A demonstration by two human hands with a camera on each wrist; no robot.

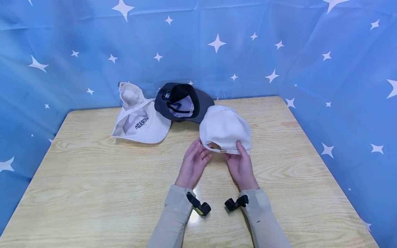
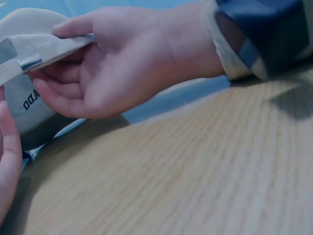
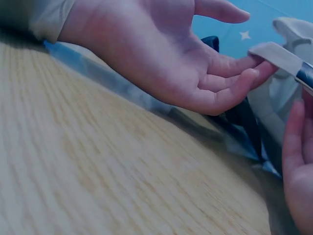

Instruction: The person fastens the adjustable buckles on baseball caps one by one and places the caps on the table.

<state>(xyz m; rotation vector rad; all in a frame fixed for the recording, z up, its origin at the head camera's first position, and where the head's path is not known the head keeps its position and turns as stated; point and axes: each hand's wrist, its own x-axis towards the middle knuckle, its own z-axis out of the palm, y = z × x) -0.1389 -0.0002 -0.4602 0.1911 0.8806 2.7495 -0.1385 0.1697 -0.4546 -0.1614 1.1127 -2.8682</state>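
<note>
A white baseball cap (image 1: 224, 127) is held crown up in front of me, its strap and small metal buckle facing me. My right hand (image 1: 242, 168) pinches its rear edge, thumb on top and fingers beneath; the left wrist view shows this right hand (image 2: 122, 58) gripping the strap (image 2: 54, 51). At the cap's left corner is my left hand (image 1: 193, 163), fingertips touching the edge from underneath. In the right wrist view the left hand (image 3: 181, 63) has its thumb extended, apart from the cap. Dark lettering (image 2: 31, 101) shows inside the cap.
Behind the held cap, a dark cap (image 1: 203, 103) lies with its opening toward me. Left of it another white cap (image 1: 161, 125) lies on its side, overlapped by the dark one. The wooden table (image 1: 102, 193) meets a blue star-patterned curtain (image 1: 192, 44) at its back and sides.
</note>
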